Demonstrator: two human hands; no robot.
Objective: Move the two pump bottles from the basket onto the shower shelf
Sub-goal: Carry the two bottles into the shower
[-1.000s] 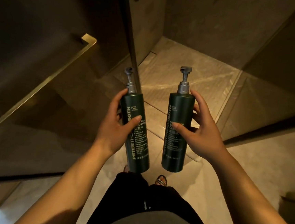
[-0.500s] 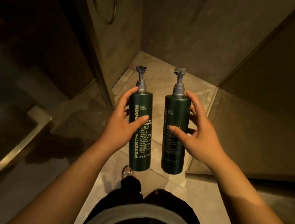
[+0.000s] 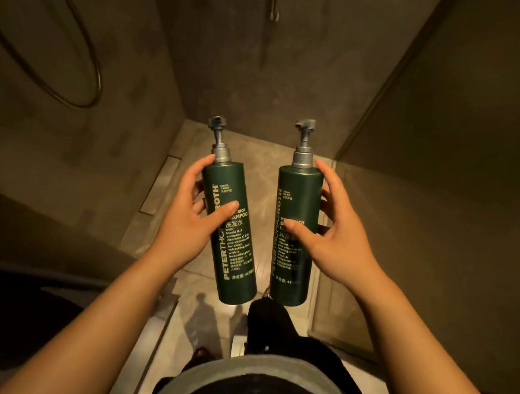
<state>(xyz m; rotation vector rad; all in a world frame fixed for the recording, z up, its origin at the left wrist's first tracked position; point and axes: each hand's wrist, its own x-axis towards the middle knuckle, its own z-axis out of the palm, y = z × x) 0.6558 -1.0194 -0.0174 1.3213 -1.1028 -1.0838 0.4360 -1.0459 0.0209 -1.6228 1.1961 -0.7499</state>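
Observation:
Two dark green pump bottles with grey pump heads are held upright in front of me, over the shower floor. My left hand (image 3: 192, 222) grips the left pump bottle (image 3: 231, 257), labelled shampoo, around its middle; it tilts slightly left at the top. My right hand (image 3: 333, 238) grips the right pump bottle (image 3: 299, 200), thumb across its label. The bottles are a small gap apart. No basket and no shelf are in view.
Grey stone shower walls close in on the left, ahead and right. A shower hose (image 3: 89, 87) loops on the left wall and a metal rod (image 3: 274, 3) hangs on the back wall. The tiled floor (image 3: 192, 165) lies below, with a raised sill (image 3: 159, 323) near my feet.
The view has swung further into the shower stall and the walls have come closer. Both hands kept their grip, and the bottles drew slightly apart.

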